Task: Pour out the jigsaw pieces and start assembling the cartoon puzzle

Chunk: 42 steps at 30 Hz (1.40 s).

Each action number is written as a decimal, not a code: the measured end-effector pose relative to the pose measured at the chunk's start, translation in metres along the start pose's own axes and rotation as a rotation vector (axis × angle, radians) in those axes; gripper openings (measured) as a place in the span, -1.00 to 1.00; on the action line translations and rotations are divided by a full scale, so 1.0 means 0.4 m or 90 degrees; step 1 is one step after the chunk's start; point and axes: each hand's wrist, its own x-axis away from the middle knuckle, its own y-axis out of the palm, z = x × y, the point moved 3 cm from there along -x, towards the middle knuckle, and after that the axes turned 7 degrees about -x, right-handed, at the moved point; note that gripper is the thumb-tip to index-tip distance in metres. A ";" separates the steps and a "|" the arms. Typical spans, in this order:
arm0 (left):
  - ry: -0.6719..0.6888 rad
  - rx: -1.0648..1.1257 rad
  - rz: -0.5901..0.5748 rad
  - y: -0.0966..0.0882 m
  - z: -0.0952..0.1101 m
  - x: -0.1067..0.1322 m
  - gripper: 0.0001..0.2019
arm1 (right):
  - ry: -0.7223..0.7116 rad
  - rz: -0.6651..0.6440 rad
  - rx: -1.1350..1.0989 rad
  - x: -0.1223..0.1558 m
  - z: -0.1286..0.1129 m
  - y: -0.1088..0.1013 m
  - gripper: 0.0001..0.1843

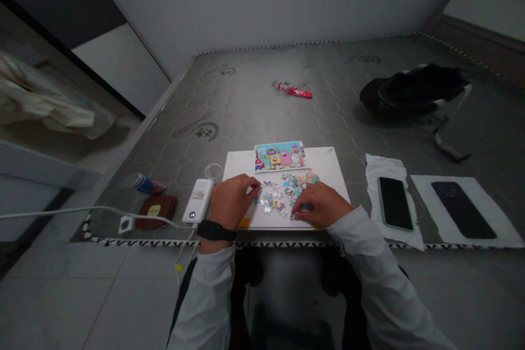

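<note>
Creased fabric sleeves (379,262) | knobbed puzzle pieces (268,198) on smooth rectangular board (328,168)

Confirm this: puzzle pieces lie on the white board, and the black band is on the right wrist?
No: the head view shows the black band on the wrist of the left hand. The puzzle pieces do lie on the white board.

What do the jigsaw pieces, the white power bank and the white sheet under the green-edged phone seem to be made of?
Jigsaw pieces: probably cardboard, finish unclear; they look thin and flat, with printed colours on many.
White power bank: likely hard plastic, smooth; evenly white casing, rounded corners.
White sheet: apparently paper or tissue, matte; wrinkled with uneven edges, though thin cloth is possible.
</note>
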 end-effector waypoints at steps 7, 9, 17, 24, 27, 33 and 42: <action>-0.004 -0.001 -0.002 -0.004 0.003 -0.001 -0.90 | 0.003 -0.017 -0.007 0.000 0.006 0.003 -0.89; -0.006 -0.002 -0.004 -0.005 0.004 -0.001 -0.90 | 0.009 -0.021 -0.004 -0.001 0.005 0.003 -0.88; 0.000 0.003 0.001 -0.008 0.004 0.000 -0.89 | -0.008 0.002 -0.002 0.003 -0.002 -0.006 -0.83; -0.003 0.008 -0.003 -0.006 0.010 0.000 -0.90 | 0.033 0.140 0.057 0.025 0.036 -0.038 -0.82; 0.004 0.015 0.003 -0.005 0.013 0.000 -0.89 | 0.086 0.255 0.103 0.033 0.045 -0.060 -0.80; 0.002 0.016 -0.004 -0.010 0.017 0.000 -0.87 | 0.130 0.347 0.171 0.034 0.039 -0.063 -0.71; 0.000 0.010 -0.014 -0.013 0.022 -0.002 -0.87 | 0.113 0.277 0.191 0.012 0.025 -0.016 -0.67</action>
